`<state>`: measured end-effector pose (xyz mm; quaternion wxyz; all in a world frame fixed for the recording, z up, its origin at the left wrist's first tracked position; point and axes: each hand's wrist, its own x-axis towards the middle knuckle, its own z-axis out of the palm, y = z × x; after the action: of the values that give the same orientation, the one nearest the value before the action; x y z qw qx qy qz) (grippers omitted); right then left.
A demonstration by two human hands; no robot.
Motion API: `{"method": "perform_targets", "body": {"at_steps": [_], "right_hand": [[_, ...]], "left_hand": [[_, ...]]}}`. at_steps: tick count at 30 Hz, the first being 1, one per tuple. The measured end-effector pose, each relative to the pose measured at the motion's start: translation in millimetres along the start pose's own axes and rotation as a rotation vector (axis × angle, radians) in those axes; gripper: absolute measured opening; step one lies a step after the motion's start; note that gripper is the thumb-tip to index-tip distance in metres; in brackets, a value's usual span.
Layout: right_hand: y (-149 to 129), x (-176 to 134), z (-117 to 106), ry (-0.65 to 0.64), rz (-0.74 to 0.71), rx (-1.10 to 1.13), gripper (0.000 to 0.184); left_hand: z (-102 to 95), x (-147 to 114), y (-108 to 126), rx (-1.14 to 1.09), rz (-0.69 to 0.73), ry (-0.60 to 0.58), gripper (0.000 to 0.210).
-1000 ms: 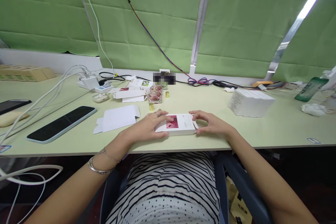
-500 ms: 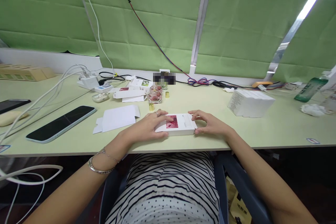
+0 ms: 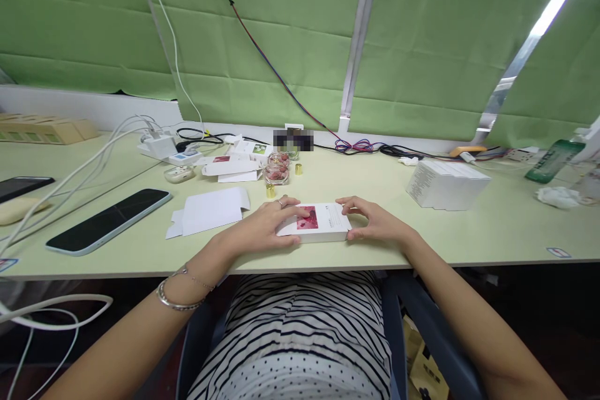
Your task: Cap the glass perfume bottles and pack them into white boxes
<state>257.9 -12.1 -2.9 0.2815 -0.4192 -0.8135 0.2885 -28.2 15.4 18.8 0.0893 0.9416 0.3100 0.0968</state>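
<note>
A flat white carton [image 3: 323,231] with a red picture and small print lies on the table near its front edge. My left hand [image 3: 265,225] grips its left end, fingers across the top and thumb along the front side. At the right end, my right hand [image 3: 375,222] pinches the carton between thumb and fingers. Just beyond stand a gold cap [image 3: 270,191] and a second gold cap [image 3: 299,169], beside clear containers [image 3: 277,170] with reddish contents. An unfolded white card sheet [image 3: 210,209] lies left of my left hand.
A phone [image 3: 110,220] lies at the left, near white cables and a power adapter [image 3: 158,145]. White boxes [image 3: 447,184] stand together on the right. Farther right are a green bottle [image 3: 555,159] and crumpled tissue [image 3: 557,196]. Opened cartons [image 3: 229,167] lie at the back.
</note>
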Motion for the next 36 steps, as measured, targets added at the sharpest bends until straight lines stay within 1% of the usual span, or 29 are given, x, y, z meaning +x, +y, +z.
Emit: {"method": "perform_targets", "body": {"at_steps": [5,23,28,30,32,36], "right_hand": [[-2.6,-0.3,0.5,0.002,0.034,0.008,0.043],[-6.7,-0.5,1.8,0.005,0.012,-0.001,0.045],[-0.7,-0.8,1.5,-0.012,-0.040,0.063,0.051],[1.0,-0.9,1.3,-0.011,-0.021,0.089,0.055],[1.7,-0.7,1.3,0.029,0.025,0.080,0.049],[1.7,0.3,1.5,0.174,0.067,0.008,0.026]], "left_hand": [[0.1,-0.1,-0.7,0.001,0.007,0.002,0.051],[0.7,-0.4,0.2,0.000,-0.001,0.001,0.051],[1.5,-0.2,-0.9,-0.005,0.007,0.009,0.052],[1.8,-0.2,-1.1,-0.006,0.013,0.013,0.052],[1.8,-0.2,-0.9,-0.004,0.019,0.018,0.051],[1.3,-0.6,0.4,-0.003,0.024,0.017,0.051]]}}
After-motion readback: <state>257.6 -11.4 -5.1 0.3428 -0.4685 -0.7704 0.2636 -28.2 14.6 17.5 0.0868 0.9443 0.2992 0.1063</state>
